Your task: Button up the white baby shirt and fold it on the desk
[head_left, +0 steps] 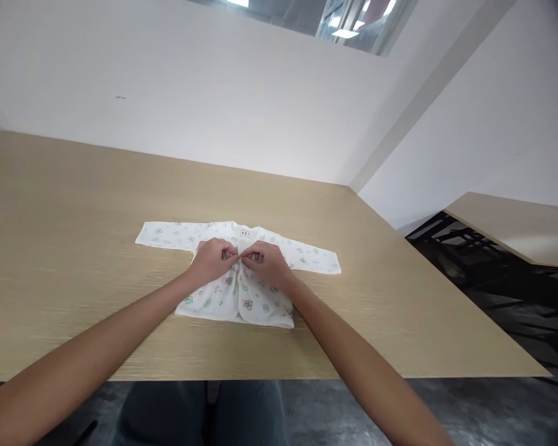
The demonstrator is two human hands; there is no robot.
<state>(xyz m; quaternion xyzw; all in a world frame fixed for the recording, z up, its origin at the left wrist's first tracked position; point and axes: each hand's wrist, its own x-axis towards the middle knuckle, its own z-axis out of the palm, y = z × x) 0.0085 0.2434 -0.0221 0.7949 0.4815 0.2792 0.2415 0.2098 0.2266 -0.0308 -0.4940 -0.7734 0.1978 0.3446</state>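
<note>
Both hands, left and right, pinched on baby shirt's front edges; bare table all around

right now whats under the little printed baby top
The baby top lies flat on the wooden table. Both hands, left hand and right hand, pinch its front opening. Anything beneath the fabric is covered.

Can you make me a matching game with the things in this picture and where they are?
Things:
1. baby shirt
2. left hand
3. right hand
4. second table

Places:
A. far off to the right
B. pinching the shirt front, on the right side
C. lying flat on the wooden table, sleeves spread out
D. pinching the shirt front, on the left side

Pairs: 1-C, 2-D, 3-B, 4-A
</note>
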